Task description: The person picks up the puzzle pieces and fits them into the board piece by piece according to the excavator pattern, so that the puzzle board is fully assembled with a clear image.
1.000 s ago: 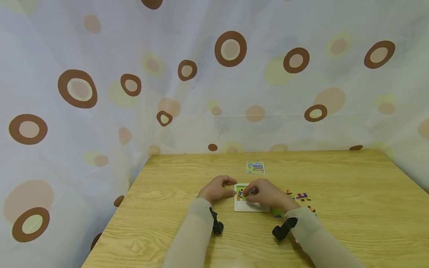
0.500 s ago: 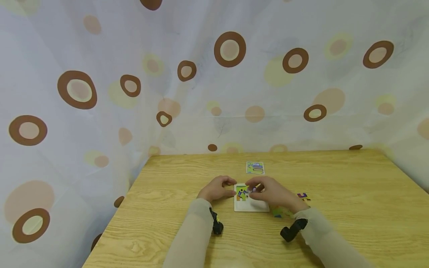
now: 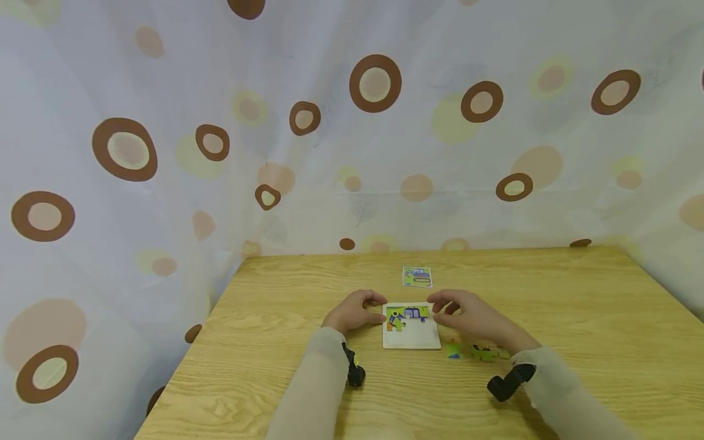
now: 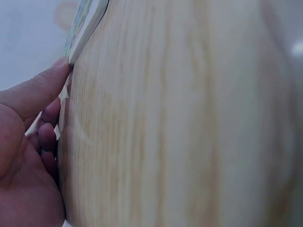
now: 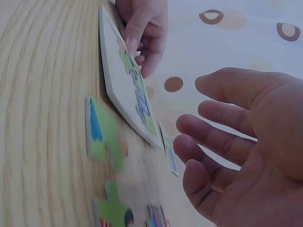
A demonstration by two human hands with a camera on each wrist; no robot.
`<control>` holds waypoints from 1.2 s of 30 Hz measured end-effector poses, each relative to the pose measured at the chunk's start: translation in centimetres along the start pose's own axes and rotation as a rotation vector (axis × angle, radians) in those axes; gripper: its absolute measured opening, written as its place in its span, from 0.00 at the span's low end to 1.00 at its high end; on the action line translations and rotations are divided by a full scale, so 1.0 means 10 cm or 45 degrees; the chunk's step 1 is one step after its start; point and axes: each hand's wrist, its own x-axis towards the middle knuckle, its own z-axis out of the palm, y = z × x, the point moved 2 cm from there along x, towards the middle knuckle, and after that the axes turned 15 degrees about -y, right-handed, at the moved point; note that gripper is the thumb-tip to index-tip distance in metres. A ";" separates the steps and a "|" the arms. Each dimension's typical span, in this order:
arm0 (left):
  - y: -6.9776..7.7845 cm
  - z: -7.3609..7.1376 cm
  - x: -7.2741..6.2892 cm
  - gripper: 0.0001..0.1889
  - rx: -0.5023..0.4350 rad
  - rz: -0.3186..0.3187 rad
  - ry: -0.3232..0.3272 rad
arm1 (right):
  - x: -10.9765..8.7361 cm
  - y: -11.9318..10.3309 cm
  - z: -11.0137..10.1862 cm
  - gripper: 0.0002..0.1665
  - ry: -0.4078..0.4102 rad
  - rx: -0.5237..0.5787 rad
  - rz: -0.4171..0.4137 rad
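A white puzzle tray point(image 3: 420, 337) lies on the table, with joined jigsaw pieces point(image 3: 408, 313) along its top and left side showing part of a blue vehicle on green. My left hand point(image 3: 354, 310) rests at the tray's left edge, thumb and forefinger touching it; in the left wrist view the thumb point(image 4: 45, 87) is straight against the rim. My right hand point(image 3: 467, 310) hovers by the tray's right edge, fingers apart and slightly bent, nothing in them. Nearby lies a green-and-blue jigsaw piece point(image 5: 102, 135), with another green piece point(image 5: 112, 208) beside it.
A small picture card point(image 3: 417, 277) of a blue vehicle lies behind the tray. More loose pieces point(image 3: 486, 352) lie right of the tray, partly under my right forearm. A patterned cloth point(image 3: 418, 153) hangs at the back and sides of the wooden table point(image 3: 286, 293).
My right hand has drawn back to the right, off the tray, uncovering the pieces at its upper right. The left hand stays at the left edge.
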 end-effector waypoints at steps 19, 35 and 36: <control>-0.03 0.02 -0.01 0.18 0.023 -0.007 0.010 | -0.40 0.30 -0.24 0.21 0.048 -0.109 0.068; 0.02 0.00 -0.03 0.18 -0.019 -0.008 0.000 | -0.42 0.53 -0.26 0.26 -0.030 -0.170 0.160; 0.02 0.00 -0.03 0.18 -0.023 -0.011 -0.001 | -0.42 0.52 -0.26 0.26 -0.033 -0.166 0.166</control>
